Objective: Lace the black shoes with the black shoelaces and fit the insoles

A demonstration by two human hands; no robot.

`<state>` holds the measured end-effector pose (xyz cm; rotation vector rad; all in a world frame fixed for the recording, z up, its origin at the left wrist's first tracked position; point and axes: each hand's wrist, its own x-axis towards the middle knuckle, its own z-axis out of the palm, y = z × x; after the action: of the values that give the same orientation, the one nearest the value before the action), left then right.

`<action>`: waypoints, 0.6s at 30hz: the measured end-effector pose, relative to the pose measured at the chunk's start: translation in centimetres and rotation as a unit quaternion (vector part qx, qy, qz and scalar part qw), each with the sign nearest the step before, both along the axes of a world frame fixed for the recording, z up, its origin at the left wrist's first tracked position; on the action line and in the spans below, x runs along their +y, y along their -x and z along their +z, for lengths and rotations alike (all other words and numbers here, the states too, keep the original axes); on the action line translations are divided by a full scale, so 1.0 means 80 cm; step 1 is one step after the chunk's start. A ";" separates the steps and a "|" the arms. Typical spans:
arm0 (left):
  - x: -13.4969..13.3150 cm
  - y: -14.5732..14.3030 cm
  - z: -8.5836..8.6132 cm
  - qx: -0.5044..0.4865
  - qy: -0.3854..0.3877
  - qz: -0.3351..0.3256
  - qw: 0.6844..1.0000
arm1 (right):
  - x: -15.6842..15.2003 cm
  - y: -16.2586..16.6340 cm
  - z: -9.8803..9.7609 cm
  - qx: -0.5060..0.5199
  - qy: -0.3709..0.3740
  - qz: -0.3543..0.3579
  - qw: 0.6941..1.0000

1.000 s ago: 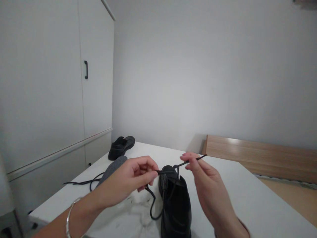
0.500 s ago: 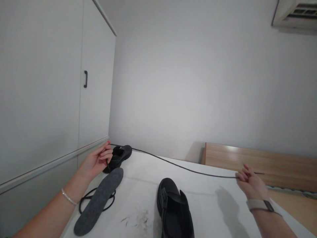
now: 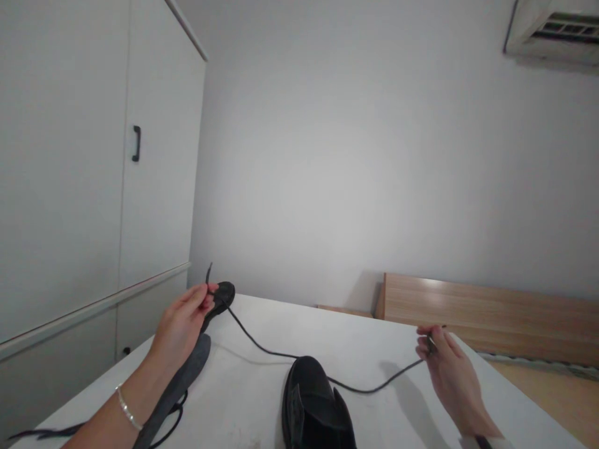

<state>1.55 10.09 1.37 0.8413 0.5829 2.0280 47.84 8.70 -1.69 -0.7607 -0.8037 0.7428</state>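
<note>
A thin dark shoelace [image 3: 262, 349] sags between my two hands, its middle passing behind the near black shoe's toe. My left hand [image 3: 185, 318] pinches one end, and a short tip sticks up above the fingers. At the right, my right hand [image 3: 444, 368] is closed on the other end. The black shoe [image 3: 311, 399] stands between them at the bottom of the view, toe pointing away, partly cut off. Behind my left hand is a second black shoe [image 3: 225, 292], mostly covered. A grey felt insole [image 3: 199, 358] lies under my left forearm.
Another dark lace [image 3: 175, 418] lies looped beside the insole on the white table [image 3: 243, 399]. A white cabinet [image 3: 159, 187] borders the left side. Beyond the table's right edge is a wooden headboard [image 3: 444, 305]. An air conditioner [image 3: 552, 31] hangs at upper right.
My hands have come closer together, and the lace has gone from nearly taut to sagging. My right hand moved left and lower. The view has shifted, leaving less of the near shoe visible.
</note>
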 end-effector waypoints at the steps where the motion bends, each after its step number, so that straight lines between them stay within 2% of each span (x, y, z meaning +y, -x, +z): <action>1: -0.003 -0.006 -0.004 0.022 -0.005 0.010 1.000 | -0.004 0.008 0.000 -0.019 0.006 0.021 1.000; 3: -0.011 -0.021 -0.012 0.071 -0.012 0.015 0.997 | -0.013 0.025 -0.001 -0.068 0.030 0.072 0.995; 6: -0.024 -0.047 -0.023 0.181 0.008 -0.036 0.983 | -0.027 0.056 -0.008 -0.178 0.080 0.167 0.967; 8: -0.033 -0.064 -0.031 0.284 0.043 -0.082 0.955 | -0.033 0.075 -0.015 -0.260 0.118 0.238 0.929; 11: -0.046 -0.087 -0.046 0.431 0.070 -0.121 0.891 | -0.038 0.097 -0.025 -0.358 0.148 0.314 0.867; 14: -0.055 -0.104 -0.062 0.511 0.074 -0.166 0.840 | -0.040 0.106 -0.033 -0.405 0.141 0.336 0.839; 18: -0.059 -0.111 -0.070 0.556 0.089 -0.178 0.807 | -0.036 0.100 -0.048 -0.428 0.148 0.327 0.829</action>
<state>10.40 5.34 -4.25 1.8470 1.1061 0.9466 39.84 5.83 -5.55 -1.1385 -1.8598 1.1703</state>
